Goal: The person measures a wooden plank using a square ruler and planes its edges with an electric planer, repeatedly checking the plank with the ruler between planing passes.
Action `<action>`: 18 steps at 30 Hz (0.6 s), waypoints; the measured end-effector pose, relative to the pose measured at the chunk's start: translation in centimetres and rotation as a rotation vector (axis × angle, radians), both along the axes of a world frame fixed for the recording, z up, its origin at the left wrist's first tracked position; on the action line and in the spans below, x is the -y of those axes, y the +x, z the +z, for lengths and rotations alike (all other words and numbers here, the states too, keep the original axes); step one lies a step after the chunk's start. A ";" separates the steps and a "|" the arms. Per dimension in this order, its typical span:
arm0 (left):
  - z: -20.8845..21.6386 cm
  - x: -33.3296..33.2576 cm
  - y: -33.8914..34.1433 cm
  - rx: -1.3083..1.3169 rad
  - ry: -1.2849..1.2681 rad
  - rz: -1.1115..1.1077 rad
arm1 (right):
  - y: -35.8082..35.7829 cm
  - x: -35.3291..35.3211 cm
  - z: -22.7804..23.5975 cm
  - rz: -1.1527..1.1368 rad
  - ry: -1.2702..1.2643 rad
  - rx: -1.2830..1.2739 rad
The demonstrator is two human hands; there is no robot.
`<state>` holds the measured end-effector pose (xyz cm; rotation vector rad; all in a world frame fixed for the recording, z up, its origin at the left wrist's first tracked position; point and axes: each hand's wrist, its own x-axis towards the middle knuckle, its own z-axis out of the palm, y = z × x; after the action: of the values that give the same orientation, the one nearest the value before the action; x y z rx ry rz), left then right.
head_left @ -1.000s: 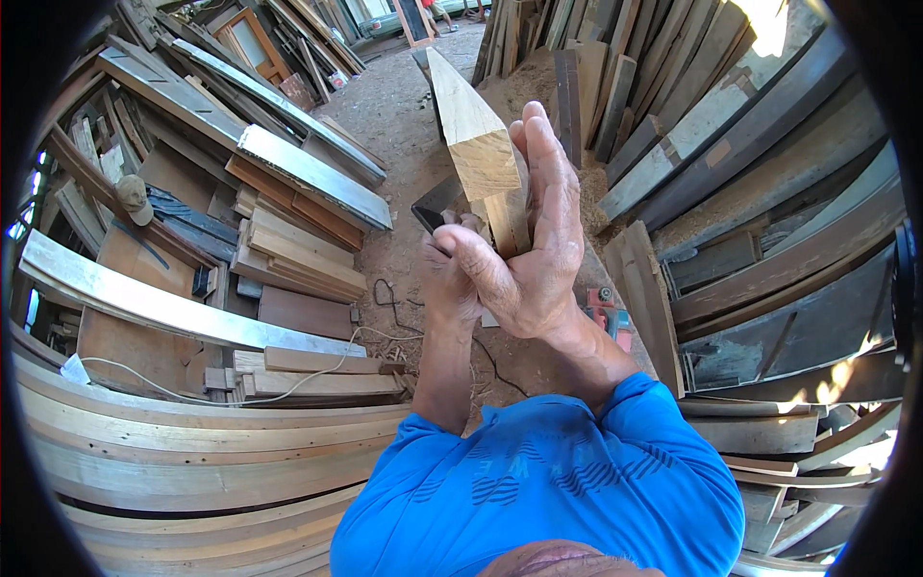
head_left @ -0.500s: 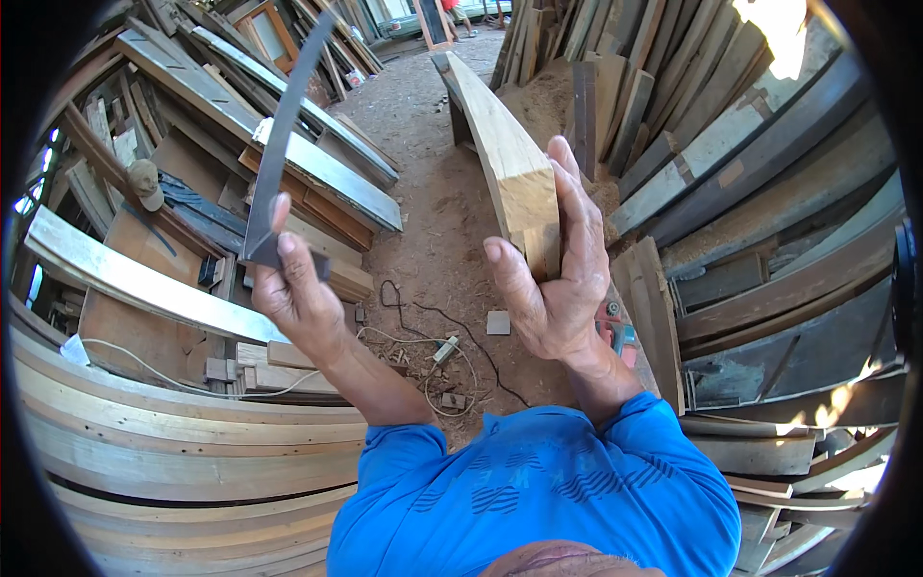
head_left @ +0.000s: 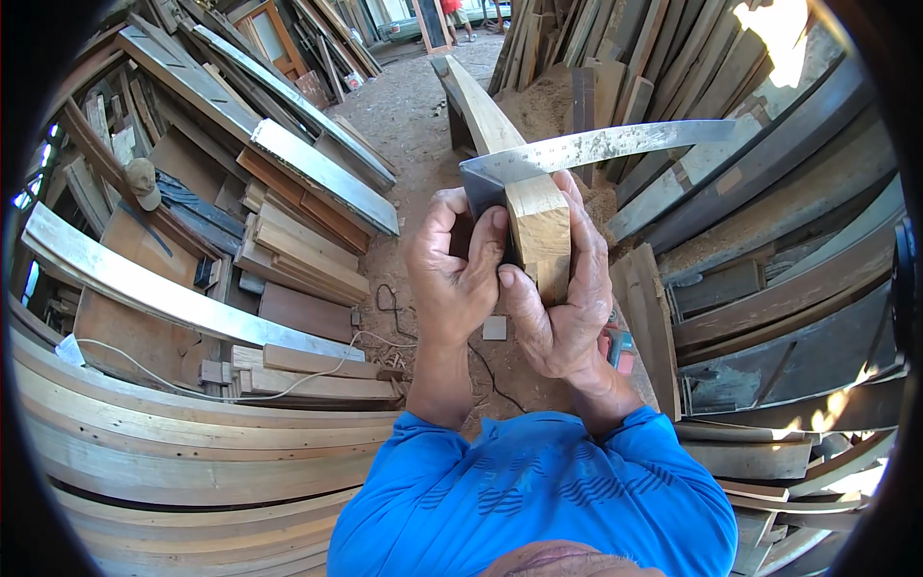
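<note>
A long, pale wooden beam (head_left: 538, 223) runs away from me, its near end raised between my hands. My left hand (head_left: 454, 264) grips the dark stock of a try square (head_left: 615, 146), pressing it along the beam's left side. The square's metal blade, marked with a scale, lies across the beam's top and sticks out far to the right. My right hand (head_left: 567, 288) wraps the near end from the right, palm and fingers along that side and the thumb near the end's lower left. The stock is partly covered by my left fingers.
Stacked boards (head_left: 192, 404) fill the left side, with a white-faced plank (head_left: 173, 284) across them. More planks (head_left: 769, 260) lean on the right. A power tool (head_left: 620, 348) rests near my right forearm. Cables (head_left: 490, 370) trail over the dirt floor; a person's legs (head_left: 463, 21) show far off.
My left hand has swung right and brought the try square from upright in the air onto the beam, its blade now across the top. My right hand stays on the beam.
</note>
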<state>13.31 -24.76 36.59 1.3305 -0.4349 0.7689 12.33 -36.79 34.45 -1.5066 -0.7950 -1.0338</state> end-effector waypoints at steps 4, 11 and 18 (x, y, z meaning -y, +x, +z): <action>-0.2 -0.1 0.4 0.027 0.105 0.031 | -0.1 0.4 0.0 -0.009 -0.023 -0.028; -1.0 0.2 0.2 -0.021 0.083 -0.066 | -1.2 1.2 -0.4 -0.059 -0.083 -0.127; -5.7 -6.0 1.9 0.002 -0.372 0.023 | -2.5 4.0 -3.0 -0.140 -0.113 -0.293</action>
<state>15.17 -18.81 30.89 0.9881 -0.2621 0.8247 9.84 -40.76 31.46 -1.7819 -0.5547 -0.8535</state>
